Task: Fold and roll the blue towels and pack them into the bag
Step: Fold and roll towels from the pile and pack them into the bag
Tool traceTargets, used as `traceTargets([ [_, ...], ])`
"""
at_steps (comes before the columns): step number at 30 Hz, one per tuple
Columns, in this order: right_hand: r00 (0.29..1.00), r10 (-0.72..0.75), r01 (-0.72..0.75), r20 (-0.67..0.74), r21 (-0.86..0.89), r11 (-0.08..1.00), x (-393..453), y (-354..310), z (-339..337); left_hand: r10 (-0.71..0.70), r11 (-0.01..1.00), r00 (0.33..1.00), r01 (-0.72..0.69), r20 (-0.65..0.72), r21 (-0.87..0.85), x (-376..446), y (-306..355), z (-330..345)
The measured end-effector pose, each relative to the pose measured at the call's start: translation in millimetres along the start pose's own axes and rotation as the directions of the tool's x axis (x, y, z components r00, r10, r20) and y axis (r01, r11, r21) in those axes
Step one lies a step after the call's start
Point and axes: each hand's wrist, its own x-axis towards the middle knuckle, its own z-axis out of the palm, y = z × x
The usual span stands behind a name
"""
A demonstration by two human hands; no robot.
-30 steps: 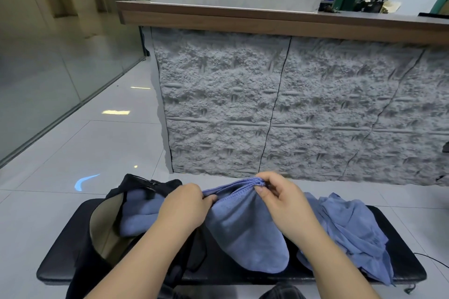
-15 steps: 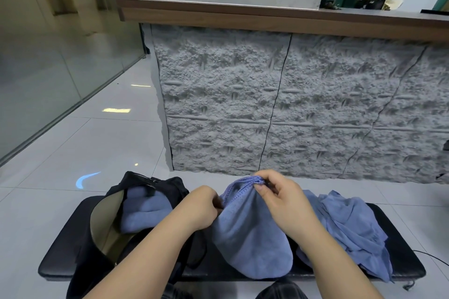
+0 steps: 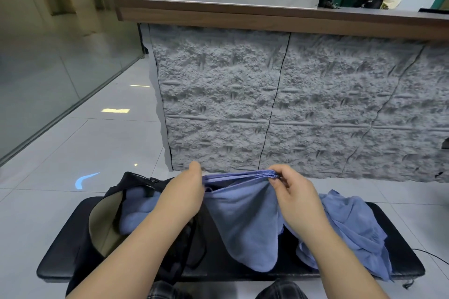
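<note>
Since half a second ago, the hands are drawing apart, stretching the top hem of the blue towel [image 3: 245,221] taut. The left hand [image 3: 184,195] is gripping one end, fingers probably curled underneath, and the right hand [image 3: 295,198] is pinching the other. The towel is hanging over the black bench [image 3: 60,260], between the open bag [image 3: 104,223], holding a rolled towel [image 3: 138,209], and a crumpled towel pile [image 3: 352,228].
</note>
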Motion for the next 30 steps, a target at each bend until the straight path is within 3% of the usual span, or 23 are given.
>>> traceTargets([
  [1,1.000,0.002,-0.003,-0.012,-0.015,1.000,-0.3,1.5,0.5,-0.001,1.000,1.000,0.002,0.028,-0.017,1.2,-1.9,-1.1],
  [3,0.999,0.024,-0.024,-0.040,-0.014,1.000,-0.5,4.4,1.0,-0.011,0.959,0.993,0.045,0.122,-0.281,6.1,-7.9,-4.2],
  [5,0.996,0.056,-0.056,-0.067,0.001,0.998,0.8,7.7,0.3,0.026,0.789,0.979,0.104,0.203,-0.605,4.4,-13.6,-8.6],
  [7,0.993,0.089,-0.089,-0.074,0.014,0.996,3.1,10.8,-0.9,0.129,0.692,0.965,0.077,0.229,-0.717,0.9,-19.5,-11.0],
  [10,0.991,0.121,-0.120,-0.065,0.015,0.993,5.5,14.5,-1.6,0.278,0.773,0.941,-0.102,0.191,-0.626,-2.5,-21.0,-12.3],
  [13,0.992,0.108,-0.106,-0.058,0.035,0.994,4.7,13.8,-0.7,0.432,0.875,0.891,-0.376,0.143,-0.305,-5.7,-17.9,-14.4],
  [17,0.996,0.083,-0.081,-0.039,0.044,0.996,2.2,10.4,-0.7,0.481,0.866,0.854,-0.498,0.198,0.045,-11.1,-13.8,-16.8],
  [20,0.997,0.070,-0.069,-0.029,0.033,0.997,1.4,10.2,-3.1,0.512,0.815,0.834,-0.547,0.206,0.190,-12.2,-16.0,-14.6],
  [23,0.995,0.072,-0.070,-0.070,0.038,0.997,2.7,13.7,-8.1,0.569,0.780,0.804,-0.595,0.173,0.197,-8.6,-22.5,-16.1],
  [28,0.990,0.127,-0.129,-0.061,-0.022,0.991,7.9,22.0,-10.3,0.540,0.820,0.841,-0.520,0.024,-0.239,-9.2,-26.0,-20.0],
  [30,0.991,0.125,-0.128,-0.042,-0.083,0.988,9.9,22.6,-6.3,0.542,0.827,0.840,-0.529,0.020,-0.192,-11.7,-24.0,-21.2],
])
